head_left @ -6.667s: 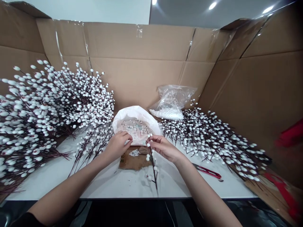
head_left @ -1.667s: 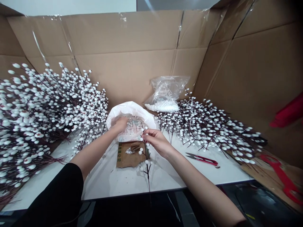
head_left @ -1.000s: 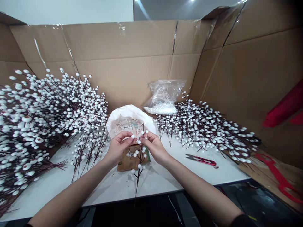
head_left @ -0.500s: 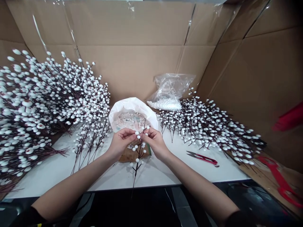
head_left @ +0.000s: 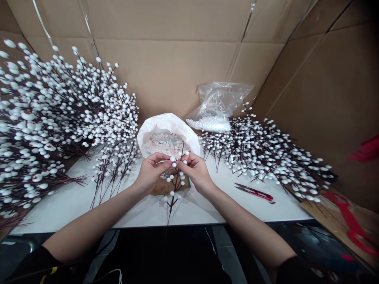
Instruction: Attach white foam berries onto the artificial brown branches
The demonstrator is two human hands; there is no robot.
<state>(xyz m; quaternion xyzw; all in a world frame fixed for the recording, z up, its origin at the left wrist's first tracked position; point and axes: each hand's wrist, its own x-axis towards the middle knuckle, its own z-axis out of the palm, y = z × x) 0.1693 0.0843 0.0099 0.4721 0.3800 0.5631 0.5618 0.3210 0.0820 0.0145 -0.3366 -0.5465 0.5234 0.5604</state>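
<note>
Between my hands stands an artificial berry branch (head_left: 175, 185), a thin dark stem with several white berries, its lower end pointing toward me past the table edge. My left hand (head_left: 154, 170) is closed, thumb and forefinger pinching a white berry (head_left: 173, 159) near the branch's upper part. My right hand (head_left: 196, 170) is closed on the stem close to that berry; its fingertips partly cover the stem. Just behind both hands is a white bag (head_left: 148, 132), its rim rolled open and loose white berries inside. Under the branch sits a brown block-like thing (head_left: 158, 187), partly hidden.
Large bunches of white berry branches (head_left: 97, 106) fill the left side. More berry branches (head_left: 260, 154) lie at the right. A clear plastic bag (head_left: 219, 102) of white berries rests at the back. Red thread snips (head_left: 256, 192) lie right; red-handled scissors (head_left: 348, 221) sit beyond. Cardboard walls (head_left: 177, 71) enclose the table.
The camera view has shifted slightly, so the table sits higher in the picture. Both hands keep their pinch at the same spot on the branch, with only slight finger movement.
</note>
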